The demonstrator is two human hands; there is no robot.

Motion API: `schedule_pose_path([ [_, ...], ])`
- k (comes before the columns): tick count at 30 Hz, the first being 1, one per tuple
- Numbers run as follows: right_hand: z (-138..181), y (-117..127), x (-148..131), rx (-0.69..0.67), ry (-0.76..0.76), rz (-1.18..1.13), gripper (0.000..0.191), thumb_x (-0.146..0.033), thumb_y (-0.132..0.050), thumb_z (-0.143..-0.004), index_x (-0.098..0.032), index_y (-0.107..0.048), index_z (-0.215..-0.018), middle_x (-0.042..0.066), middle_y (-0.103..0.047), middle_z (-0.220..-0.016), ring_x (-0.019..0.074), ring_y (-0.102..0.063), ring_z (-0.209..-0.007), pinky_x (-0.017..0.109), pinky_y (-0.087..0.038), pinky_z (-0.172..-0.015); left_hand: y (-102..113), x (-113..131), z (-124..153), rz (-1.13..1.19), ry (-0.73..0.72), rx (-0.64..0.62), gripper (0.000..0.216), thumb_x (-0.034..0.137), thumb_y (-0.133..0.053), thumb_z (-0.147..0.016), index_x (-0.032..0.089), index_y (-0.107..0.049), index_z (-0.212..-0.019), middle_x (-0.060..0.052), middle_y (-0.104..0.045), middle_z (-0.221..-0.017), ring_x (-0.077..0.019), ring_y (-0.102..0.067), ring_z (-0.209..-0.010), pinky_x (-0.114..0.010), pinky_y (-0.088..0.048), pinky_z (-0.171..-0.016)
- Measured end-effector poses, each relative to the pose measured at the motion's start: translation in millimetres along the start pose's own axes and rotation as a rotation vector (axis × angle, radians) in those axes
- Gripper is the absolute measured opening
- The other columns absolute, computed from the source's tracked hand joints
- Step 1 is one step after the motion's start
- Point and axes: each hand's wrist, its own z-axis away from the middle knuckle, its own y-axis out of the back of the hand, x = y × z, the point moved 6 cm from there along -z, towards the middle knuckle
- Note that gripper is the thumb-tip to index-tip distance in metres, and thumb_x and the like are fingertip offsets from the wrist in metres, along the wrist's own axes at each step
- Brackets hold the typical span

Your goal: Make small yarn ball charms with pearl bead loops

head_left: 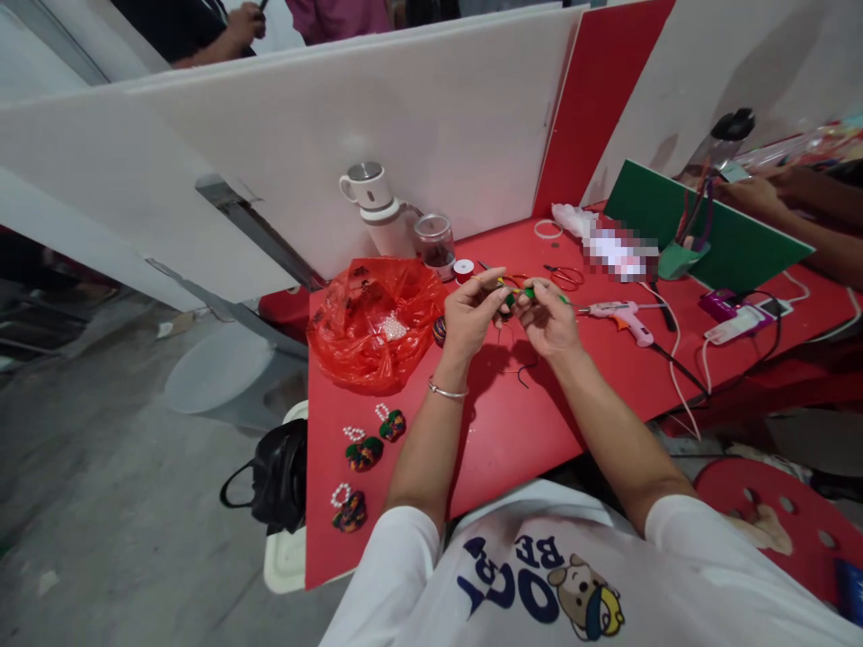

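craft workshop with glue gun [628, 320]

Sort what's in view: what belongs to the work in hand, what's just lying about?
Likely part of it:
green piece between left hand and right hand
pearly beads in red bag
beaded ornaments
pink glue gun

Seemingly lying about:
white flask
black handbag

Open lane: bare desk [519, 431] between the forearms [435, 431], overhung ahead by the left hand [470, 313] and right hand [553, 325]. Red bag [347, 355] blocks leftward; glue gun [628, 318] and black cord [680, 368] obstruct rightward; white partition [303, 153] bars the rear.
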Motion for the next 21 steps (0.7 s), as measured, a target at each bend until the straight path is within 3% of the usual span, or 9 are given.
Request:
schedule_pose_path([
  [4, 2, -3, -2, -0.001, 0.011, -0.043, 0.031, -0.043, -0.093, -0.069, -0.025, -0.074, -0.086, -0.007, -0.067, -0.065, 0.0073, -0.064, -0.062, 0.017, -0.055, -0.06, 4, 1, -2, -0.05, -0.006, -0.015, 0.048, 0.036, -0.094, -0.073, 0.024, -0.08, -0.118, 0.003, -0.069, -0.077, -0.0033, -0.054, -0.052, -0.018, -0.04, -0.046],
  [8, 9, -7, -4, 0.011, 0.042, -0.036, 0.034, -0.047, -0.094, -0.069, -0.025, -0.074, -0.086, -0.006, -0.068, -0.065, 0.0064, -0.064, -0.061, 0.016, -0.055, -0.06, 3, 9, -2, -0.073, -0.045, -0.031, 0.049, 0.031, -0.094, -0.073, 0.024, -0.08, -0.12, 0.004, -0.066, -0.071, -0.0037, -0.054, -0.058, -0.017, -0.045, -0.058],
  [11, 14, -8, -6, 0.016, 0.069, -0.015, 0.037, -0.05, -0.095, -0.067, -0.024, -0.076, -0.085, -0.005, -0.069, -0.065, 0.0068, -0.064, -0.061, 0.017, -0.055, -0.061, 3, 15, -2, -0.093, -0.039, -0.038, 0.046, 0.033, -0.093, -0.073, 0.025, -0.081, -0.117, -0.001, -0.074, -0.09, -0.0047, -0.057, -0.065, -0.018, -0.046, -0.062],
  [15, 17, -9, -8, 0.015, 0.1, -0.001, 0.036, -0.051, -0.094, -0.069, -0.024, -0.076, -0.085, -0.005, -0.069, -0.066, 0.0069, -0.064, -0.062, 0.017, -0.056, -0.061, 3, 15, 1, -0.08, 0.046, -0.06, 0.042, 0.028, -0.086, -0.076, 0.027, -0.08, -0.117, -0.004, -0.075, -0.116, 0.0002, -0.042, -0.05, -0.019, -0.032, -0.046],
  [18, 18, -10, -8, -0.001, 0.116, 0.018, 0.034, -0.051, -0.092, -0.073, -0.025, -0.075, -0.087, -0.006, -0.069, -0.067, 0.0068, -0.065, -0.063, 0.016, -0.056, -0.061, 3, 17, 4, -0.043, 0.079, -0.044, 0.038, 0.025, -0.081, -0.075, 0.025, -0.081, -0.114, -0.004, -0.076, -0.109, 0.0007, -0.035, -0.045, -0.02, -0.024, -0.042],
  [21, 19, -13, -10, -0.011, 0.138, 0.032, 0.032, -0.05, -0.09, -0.076, -0.025, -0.074, -0.089, -0.006, -0.069, -0.068, 0.0067, -0.065, -0.063, 0.016, -0.056, -0.062, 2, 22, 4, -0.045, 0.045, -0.03, 0.034, 0.027, -0.081, -0.077, 0.023, -0.082, -0.111, -0.003, -0.074, -0.096, -0.0012, -0.038, -0.049, -0.019, -0.028, -0.045],
])
